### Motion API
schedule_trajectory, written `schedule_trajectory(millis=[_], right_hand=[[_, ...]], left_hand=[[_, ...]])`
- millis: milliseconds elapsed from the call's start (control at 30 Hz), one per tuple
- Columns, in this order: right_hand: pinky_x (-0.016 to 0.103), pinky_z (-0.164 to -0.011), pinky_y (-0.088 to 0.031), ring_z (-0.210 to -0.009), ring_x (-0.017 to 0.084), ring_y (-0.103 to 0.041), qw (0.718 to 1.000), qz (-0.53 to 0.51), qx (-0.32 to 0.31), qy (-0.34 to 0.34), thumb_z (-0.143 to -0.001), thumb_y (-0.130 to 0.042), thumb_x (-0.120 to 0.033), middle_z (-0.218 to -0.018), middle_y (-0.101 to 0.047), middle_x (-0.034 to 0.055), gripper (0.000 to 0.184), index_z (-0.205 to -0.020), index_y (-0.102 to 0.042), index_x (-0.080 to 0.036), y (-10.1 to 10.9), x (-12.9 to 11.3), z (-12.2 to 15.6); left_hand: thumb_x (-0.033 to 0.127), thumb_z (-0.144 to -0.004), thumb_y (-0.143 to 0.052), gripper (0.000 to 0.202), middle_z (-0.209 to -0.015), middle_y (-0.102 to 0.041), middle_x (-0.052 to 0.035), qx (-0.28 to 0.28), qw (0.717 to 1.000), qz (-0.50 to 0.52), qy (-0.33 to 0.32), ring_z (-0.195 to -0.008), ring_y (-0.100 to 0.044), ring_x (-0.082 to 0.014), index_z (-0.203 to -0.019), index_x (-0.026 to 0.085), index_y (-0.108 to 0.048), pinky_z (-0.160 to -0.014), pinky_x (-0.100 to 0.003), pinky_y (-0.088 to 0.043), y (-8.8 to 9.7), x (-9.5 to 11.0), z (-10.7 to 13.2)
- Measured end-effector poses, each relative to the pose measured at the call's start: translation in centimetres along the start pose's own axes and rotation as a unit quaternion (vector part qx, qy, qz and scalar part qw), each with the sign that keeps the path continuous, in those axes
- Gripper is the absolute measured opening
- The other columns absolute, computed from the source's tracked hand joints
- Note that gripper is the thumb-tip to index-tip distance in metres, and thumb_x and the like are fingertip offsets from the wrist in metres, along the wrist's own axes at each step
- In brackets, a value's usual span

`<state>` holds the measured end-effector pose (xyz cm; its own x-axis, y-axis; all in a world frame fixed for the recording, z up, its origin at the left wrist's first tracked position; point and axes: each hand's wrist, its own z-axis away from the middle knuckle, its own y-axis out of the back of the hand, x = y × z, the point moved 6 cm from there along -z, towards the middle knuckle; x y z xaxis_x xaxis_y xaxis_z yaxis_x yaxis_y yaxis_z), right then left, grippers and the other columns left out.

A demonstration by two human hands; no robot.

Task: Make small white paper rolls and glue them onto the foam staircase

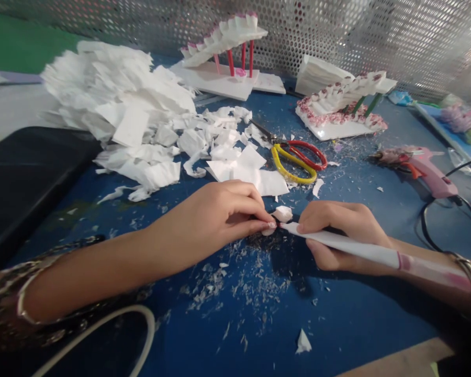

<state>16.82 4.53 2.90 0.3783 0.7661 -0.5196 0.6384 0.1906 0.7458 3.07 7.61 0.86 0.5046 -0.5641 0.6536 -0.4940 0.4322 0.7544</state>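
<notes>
My right hand (343, 230) is wrapped round a long white stick (361, 250) with a pink end, which lies across my right forearm and points left. My left hand (223, 214) is closed, its fingertips pinched at the stick's tip where a small white paper piece (283, 213) sits. Both hands rest low over the blue table (337, 324), above a scatter of tiny paper scraps (235, 277).
A big heap of white paper pieces (121, 104) fills the back left. Red and yellow scissors (298, 157) lie mid-table. A pink glue gun (419, 167) with black cord lies at right. Two white paper models (223, 47) (341, 104) stand before a perforated metal wall.
</notes>
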Motion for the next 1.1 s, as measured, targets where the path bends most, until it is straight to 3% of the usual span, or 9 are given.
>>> schedule_trajectory(millis=[200, 400, 600, 833, 1100], right_hand=[[0.019, -0.057, -0.046, -0.064, 0.009, -0.057, 1.0, -0.021, -0.002, 0.022, -0.069, -0.049, -0.006, -0.068, -0.056, 0.001, 0.015, -0.079, -0.047, -0.018, -0.2, -0.3, 0.1], [0.02, -0.057, -0.046, -0.065, 0.01, -0.057, 0.998, -0.051, 0.002, 0.022, -0.067, -0.05, -0.004, -0.069, -0.057, 0.0012, 0.018, -0.078, -0.048, -0.018, -0.2, -0.3, 0.2], [0.021, -0.053, -0.044, -0.057, 0.008, -0.053, 0.988, -0.143, 0.029, -0.052, -0.069, -0.053, -0.008, -0.064, -0.054, -0.0025, 0.017, -0.082, -0.05, -0.018, 0.4, 0.7, 0.7], [0.018, -0.055, -0.044, -0.059, 0.007, -0.054, 0.991, -0.119, -0.027, -0.047, -0.068, -0.051, -0.007, -0.069, -0.058, -0.0009, 0.014, -0.077, -0.05, -0.018, -0.4, 0.5, 0.1], [0.013, -0.053, -0.041, -0.055, 0.003, -0.05, 0.994, -0.096, -0.011, -0.06, -0.069, -0.052, -0.007, -0.068, -0.057, -0.0028, 0.012, -0.078, -0.051, -0.015, -0.1, 0.7, 0.3]], left_hand=[[0.035, -0.075, -0.062, 0.027, -0.084, -0.06, 0.0005, 0.029, 0.999, -0.036, -0.002, -0.077, -0.054, -0.014, -0.099, 0.023, -0.06, -0.067, -0.021, -0.041, 0.1, 0.4, 0.2], [0.031, -0.079, -0.056, 0.012, -0.083, -0.058, 0.0002, 0.033, 0.999, -0.026, -0.005, -0.073, -0.054, -0.0118, -0.079, 0.02, -0.061, -0.063, -0.02, -0.04, 0.1, 0.5, 0.2], [0.029, -0.078, -0.056, 0.011, -0.075, -0.06, 0.0021, -0.004, 1.0, -0.002, -0.008, -0.068, -0.055, -0.0106, -0.074, 0.02, -0.062, -0.059, -0.02, -0.039, 0.0, 0.5, 0.1], [0.029, -0.077, -0.058, 0.008, -0.076, -0.061, 0.004, -0.035, 0.999, 0.02, 0.016, -0.068, -0.057, -0.0094, -0.075, 0.023, -0.064, -0.059, -0.018, -0.041, -0.1, 0.1, 0.0], [0.031, -0.078, -0.058, 0.011, -0.076, -0.063, 0.0038, -0.036, 0.999, 0.019, 0.021, -0.069, -0.058, -0.0095, -0.076, 0.022, -0.064, -0.06, -0.017, -0.043, -0.1, -0.2, 0.0]])
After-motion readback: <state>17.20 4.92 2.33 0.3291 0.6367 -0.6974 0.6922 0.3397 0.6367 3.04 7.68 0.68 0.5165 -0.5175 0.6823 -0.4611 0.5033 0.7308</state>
